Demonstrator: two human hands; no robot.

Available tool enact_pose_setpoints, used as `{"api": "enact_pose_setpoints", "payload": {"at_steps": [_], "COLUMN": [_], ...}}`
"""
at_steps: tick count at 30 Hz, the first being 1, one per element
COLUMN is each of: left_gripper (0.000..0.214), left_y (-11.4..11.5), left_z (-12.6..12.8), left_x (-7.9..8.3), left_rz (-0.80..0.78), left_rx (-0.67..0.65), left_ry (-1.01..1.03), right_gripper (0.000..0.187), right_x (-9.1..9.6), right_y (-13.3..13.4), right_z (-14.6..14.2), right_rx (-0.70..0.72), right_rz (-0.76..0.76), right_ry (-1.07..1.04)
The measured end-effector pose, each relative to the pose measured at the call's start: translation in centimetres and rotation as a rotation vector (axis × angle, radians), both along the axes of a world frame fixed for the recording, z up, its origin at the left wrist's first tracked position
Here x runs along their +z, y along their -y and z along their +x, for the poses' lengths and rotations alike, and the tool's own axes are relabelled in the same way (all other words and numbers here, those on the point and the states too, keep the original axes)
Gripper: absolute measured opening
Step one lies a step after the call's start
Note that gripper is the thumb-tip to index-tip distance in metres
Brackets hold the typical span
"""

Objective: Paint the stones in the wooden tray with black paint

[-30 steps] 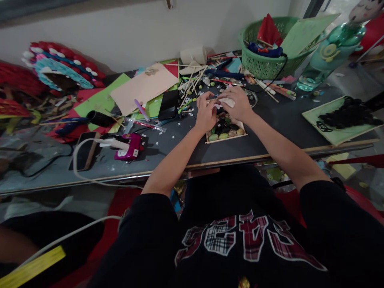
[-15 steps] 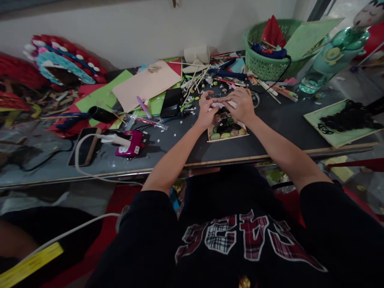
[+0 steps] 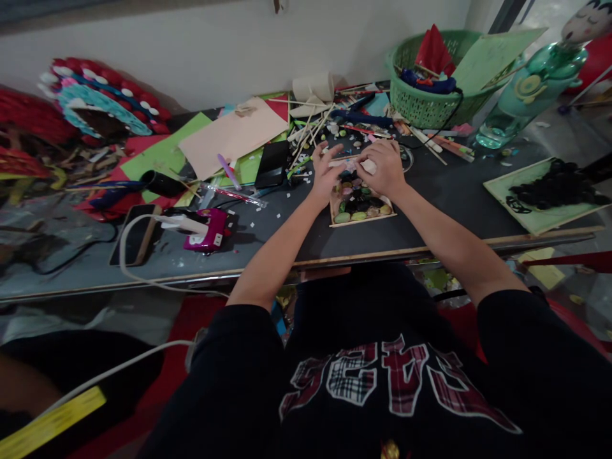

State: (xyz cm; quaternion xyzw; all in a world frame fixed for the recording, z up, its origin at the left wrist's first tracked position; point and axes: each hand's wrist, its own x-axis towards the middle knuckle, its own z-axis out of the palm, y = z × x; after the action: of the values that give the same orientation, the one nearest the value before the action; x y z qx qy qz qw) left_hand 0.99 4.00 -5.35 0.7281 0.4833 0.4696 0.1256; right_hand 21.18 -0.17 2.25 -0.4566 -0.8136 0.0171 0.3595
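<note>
fingers of the left hand [image 3: 325,178] have spread since half a second ago; whether it grips anything, i cannot tell. at the frame's centre lies a stone-filled panel [image 3: 363,220]; above it, the right hand [image 3: 388,169] pinches a white wad [image 3: 369,166]. dragging knuckles could dislodge any loose stones.

Left hand [image 3: 326,175] and right hand [image 3: 386,167] meet over the far part of a shallow tray [image 3: 363,221] of stones [image 3: 357,204], the right holding a pale piece [image 3: 369,166]; a green basket [image 3: 421,108] stands far right, a magenta adapter [image 3: 215,228] near left
</note>
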Motion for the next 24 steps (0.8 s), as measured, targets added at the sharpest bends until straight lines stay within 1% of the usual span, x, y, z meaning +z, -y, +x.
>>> {"api": "enact_pose_setpoints", "payload": {"at_steps": [2,4,7,9,11,14,19,22,24], "left_gripper": [0.058,0.062,0.059,0.054,0.051,0.049,0.055,0.061,0.064], "left_y": [0.1,0.6,1.8,2.7,3.3,3.7,3.8,4.0,4.1], "left_z": [-0.6,-0.9,-0.7,-0.3,0.1,0.3,0.4,0.6,0.7], "left_x": [0.4,1.2,2.7,3.5,4.1,4.3,4.7,5.0,4.9], "left_rz": [-0.006,0.026,0.099,0.121,0.145,0.18,0.166,0.141,0.163], "left_rx": [0.057,0.054,0.014,0.006,0.013,0.045,0.048,0.052,0.061], "left_ry": [0.043,-0.011,-0.145,-0.178,-0.183,-0.169,-0.149,-0.153,-0.163], "right_gripper": [0.045,0.045,0.042,0.037,0.032,0.029,0.034,0.038,0.042], "right_x": [-0.1,-0.1,-0.1,-0.1,-0.3,-0.6,-1.1,-0.8,-0.4], "right_y": [-0.1,-0.1,-0.1,-0.2,-0.3,-0.6,-1.2,-1.2,-1.1], "right_z": [0.1,0.1,0.0,0.0,0.0,0.0,-0.1,-0.2,-0.1], "right_rx": [0.014,0.032,0.07,0.105,0.133,0.138,0.137,0.116,0.065], "right_rz": [0.003,-0.005,-0.04,-0.06,-0.069,-0.072,-0.088,-0.073,-0.049], "right_ry": [-0.009,-0.018,-0.007,0.017,0.04,0.044,-0.032,-0.104,-0.15]}}
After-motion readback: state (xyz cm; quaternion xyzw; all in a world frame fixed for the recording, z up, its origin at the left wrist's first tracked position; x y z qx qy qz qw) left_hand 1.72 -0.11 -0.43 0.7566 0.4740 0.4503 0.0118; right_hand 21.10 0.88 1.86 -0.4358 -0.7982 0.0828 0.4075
